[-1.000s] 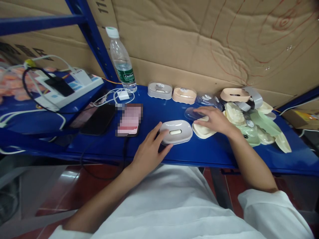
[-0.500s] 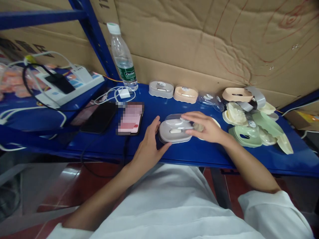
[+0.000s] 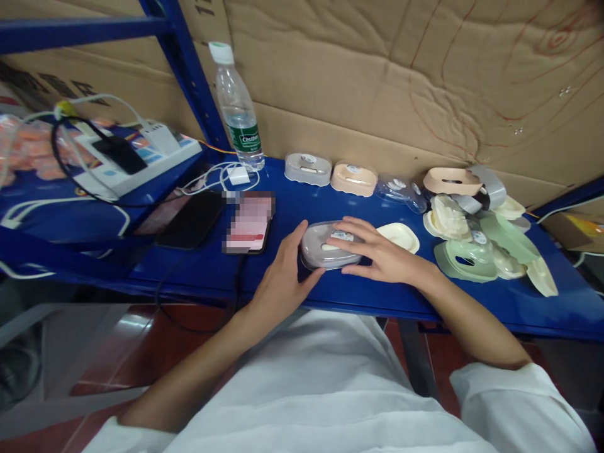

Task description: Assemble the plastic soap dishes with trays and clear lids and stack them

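Observation:
A grey soap box (image 3: 321, 251) with a clear lid on top lies on the blue shelf (image 3: 377, 292) in front of me. My left hand (image 3: 283, 277) holds its left end, thumb and fingers curved round it. My right hand (image 3: 377, 255) rests flat on the lid from the right, fingers spread. A cream tray (image 3: 399, 236) lies just behind my right hand.
Finished grey (image 3: 307, 168) and peach boxes (image 3: 353, 178) and clear lids (image 3: 399, 187) line the back. A heap of green, cream and grey parts (image 3: 476, 220) sits at the right. Two phones (image 3: 248, 223), cables, a water bottle (image 3: 238, 110) and a power strip (image 3: 136, 160) are at the left.
My right hand picked a clear lid from beside the cream tray, carried it left and set it on the grey box. My left hand stayed on the box.

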### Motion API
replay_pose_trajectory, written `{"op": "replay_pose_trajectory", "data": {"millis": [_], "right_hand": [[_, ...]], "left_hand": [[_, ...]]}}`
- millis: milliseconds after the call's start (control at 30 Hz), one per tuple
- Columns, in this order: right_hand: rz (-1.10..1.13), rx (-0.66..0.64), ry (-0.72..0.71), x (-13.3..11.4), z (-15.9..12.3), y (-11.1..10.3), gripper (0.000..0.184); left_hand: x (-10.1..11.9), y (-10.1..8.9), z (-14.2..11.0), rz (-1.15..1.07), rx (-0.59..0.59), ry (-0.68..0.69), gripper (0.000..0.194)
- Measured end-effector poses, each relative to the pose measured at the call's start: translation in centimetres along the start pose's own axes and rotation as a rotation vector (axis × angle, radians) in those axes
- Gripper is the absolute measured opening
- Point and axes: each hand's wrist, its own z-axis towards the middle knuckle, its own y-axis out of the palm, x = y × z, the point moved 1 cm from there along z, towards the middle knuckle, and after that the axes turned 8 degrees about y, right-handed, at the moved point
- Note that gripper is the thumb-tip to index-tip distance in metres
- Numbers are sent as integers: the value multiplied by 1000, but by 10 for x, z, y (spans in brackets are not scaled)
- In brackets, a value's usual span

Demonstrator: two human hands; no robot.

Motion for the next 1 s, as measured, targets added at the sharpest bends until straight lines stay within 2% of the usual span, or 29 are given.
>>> {"op": "replay_pose_trajectory", "data": {"millis": [100,200,367,500,567,667,767,833,900,1000], "right_hand": [[-42,-3,44,6,2,3,64],[-119,40,104,22,19,-4,59],[-208,162,176,73,89,-25,67],[-218,205,183,110,153,-25,75],[-228,200,205,119,174,-19,75],[-263,174,272,119,190,-15,71],[-318,149,341,107,187,-21,75],[-349,145,363,97,170,-31,85],[-369,128,369,86,138,-43,83],[-404,-4,432,68,69,-59,53]], "left_hand": [[5,0,1,64,34,55,86],[13,-3,2,134,51,83,80],[18,-6,3,148,-11,46,73],[15,-6,1,158,-39,25,65],[13,-5,0,170,-44,27,62],[12,-3,-2,207,-46,32,59],[10,-3,-4,256,-45,55,57],[9,-3,-4,281,-42,71,56],[8,-3,-4,299,-44,84,54],[8,-2,-3,327,-63,122,48]]}}
